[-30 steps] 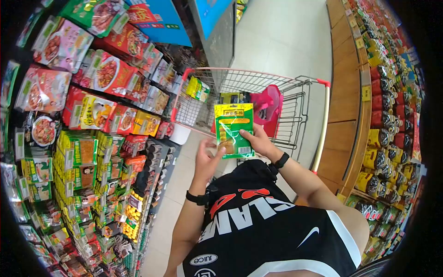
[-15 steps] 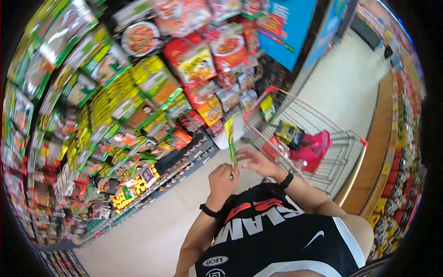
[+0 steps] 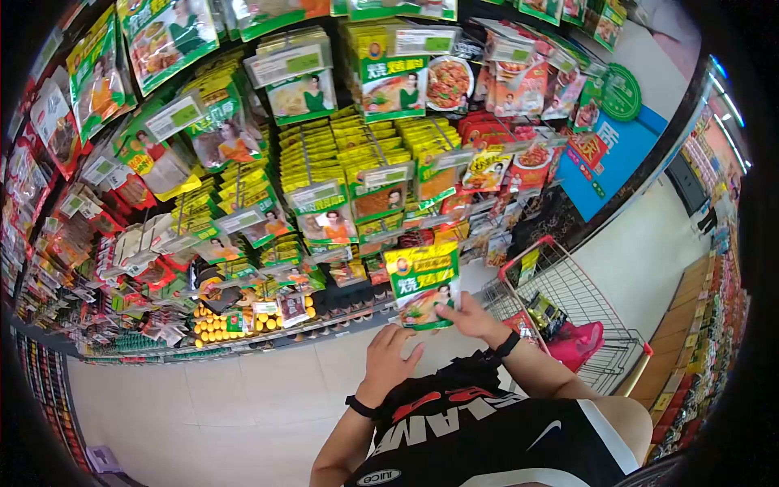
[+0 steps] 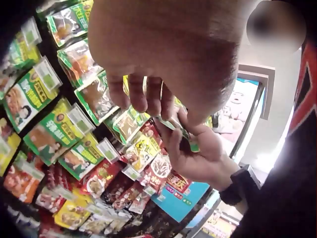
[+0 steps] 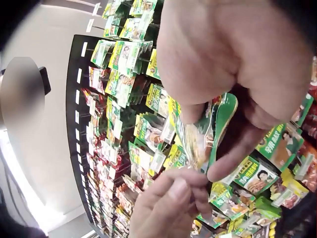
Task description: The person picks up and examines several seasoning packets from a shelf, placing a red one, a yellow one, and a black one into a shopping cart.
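A yellow and green food packet (image 3: 423, 288), its printed front turned up, is held before the body in the head view. My right hand (image 3: 477, 318) pinches it at the lower right, thumb on the front and fingers behind. In the right wrist view the packet (image 5: 205, 131) bends between that thumb and the fingers. My left hand (image 3: 388, 364) is at the packet's lower left corner, fingers loosely bent and thumb apart. Seen from the left wrist, the left hand (image 4: 163, 54) covers much of the packet, and the right hand (image 4: 200, 153) grips it beyond.
Rows of similar hanging packets (image 3: 312, 154) fill the shelf ahead. To the right stands a wire shopping cart (image 3: 617, 345) holding a pink item (image 3: 576, 345) and several packs. A blue sign (image 3: 596, 174) marks the shelf's end. Tiled floor (image 3: 243, 390) lies below.
The head view has swung left toward the shelf. The packet was turned over from back to front, passing edge-on through the left hand's grip, and is now in the right hand.
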A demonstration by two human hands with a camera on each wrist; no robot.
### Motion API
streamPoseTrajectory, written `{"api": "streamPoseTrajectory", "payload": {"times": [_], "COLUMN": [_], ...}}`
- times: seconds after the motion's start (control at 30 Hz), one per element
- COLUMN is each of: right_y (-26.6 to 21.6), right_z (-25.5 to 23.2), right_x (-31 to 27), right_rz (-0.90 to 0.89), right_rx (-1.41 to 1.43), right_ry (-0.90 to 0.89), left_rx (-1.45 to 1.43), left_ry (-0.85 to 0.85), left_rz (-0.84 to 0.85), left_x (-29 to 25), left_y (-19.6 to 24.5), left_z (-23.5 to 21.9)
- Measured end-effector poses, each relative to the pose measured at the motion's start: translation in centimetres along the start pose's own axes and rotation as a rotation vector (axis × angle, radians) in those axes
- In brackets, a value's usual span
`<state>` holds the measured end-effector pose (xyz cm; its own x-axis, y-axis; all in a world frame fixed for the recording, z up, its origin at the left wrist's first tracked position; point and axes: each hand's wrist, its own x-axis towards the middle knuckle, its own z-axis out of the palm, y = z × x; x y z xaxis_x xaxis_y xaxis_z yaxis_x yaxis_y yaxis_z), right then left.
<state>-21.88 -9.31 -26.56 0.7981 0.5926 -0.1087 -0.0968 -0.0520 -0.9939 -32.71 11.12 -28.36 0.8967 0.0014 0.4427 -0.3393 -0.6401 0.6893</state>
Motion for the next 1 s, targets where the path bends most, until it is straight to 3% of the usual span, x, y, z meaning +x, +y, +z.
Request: {"api": "streamPoseTrajectory", "payload": {"times": [0.1, 0.17, 0.27, 0.43, 0.47, 0.53, 0.6, 0.7, 0.73, 0.83, 0.87, 0.97, 1.0], "right_y": [-1.0, -3.5, -6.1, -11.6, -12.5, -13.8, -15.3, -17.4, -18.7, -18.7, -19.2, -19.4, -19.2], "right_z": [-1.0, -1.5, -3.3, -6.0, -7.4, -8.6, -9.3, -9.1, -9.1, -11.0, -10.9, -11.7, -12.1], "right_x": [2.9, 4.7, 7.5, 12.4, 13.2, 15.3, 16.5, 17.9, 17.7, 19.6, 19.6, 20.9, 21.4], "right_rz": [-0.095, -0.152, -0.228, -0.318, -0.253, -0.314, -0.427, -0.410, -0.255, -0.408, -0.350, -0.397, -0.397], "right_rx": [0.257, 0.193, 0.190, 0.048, -0.010, -0.085, -0.278, -0.188, -0.131, -0.245, -0.199, -0.236, -0.225], "right_ry": [0.031, 0.097, 0.140, 0.353, 0.319, 0.254, 0.188, 0.134, 0.099, 0.046, 0.065, 0.066, 0.049], "left_rx": [-0.081, -0.192, -0.192, -0.252, -0.257, -0.264, -0.364, -0.433, -0.475, -0.552, -0.568, -0.479, -0.595], "left_ry": [0.042, 0.094, 0.208, 0.254, 0.250, 0.199, 0.225, 0.191, 0.184, 0.203, 0.213, 0.173, 0.150], "left_rz": [-0.156, -0.271, -0.197, -0.047, 0.019, 0.168, 0.182, 0.296, 0.300, 0.267, 0.249, 0.218, 0.254], "left_x": [0.5, 1.7, 4.6, 12.0, 13.8, 17.2, 20.2, 24.2, 25.1, 30.1, 31.8, 35.5, 36.1], "left_y": [-2.3, -3.3, -5.0, -2.8, -1.5, 0.4, 1.0, 1.2, 1.6, 4.8, 6.1, 8.0, 8.5], "left_z": [-2.4, -4.3, -7.9, -12.6, -13.1, -14.2, -13.9, -13.3, -12.8, -11.7, -11.6, -11.1, -10.9]}}
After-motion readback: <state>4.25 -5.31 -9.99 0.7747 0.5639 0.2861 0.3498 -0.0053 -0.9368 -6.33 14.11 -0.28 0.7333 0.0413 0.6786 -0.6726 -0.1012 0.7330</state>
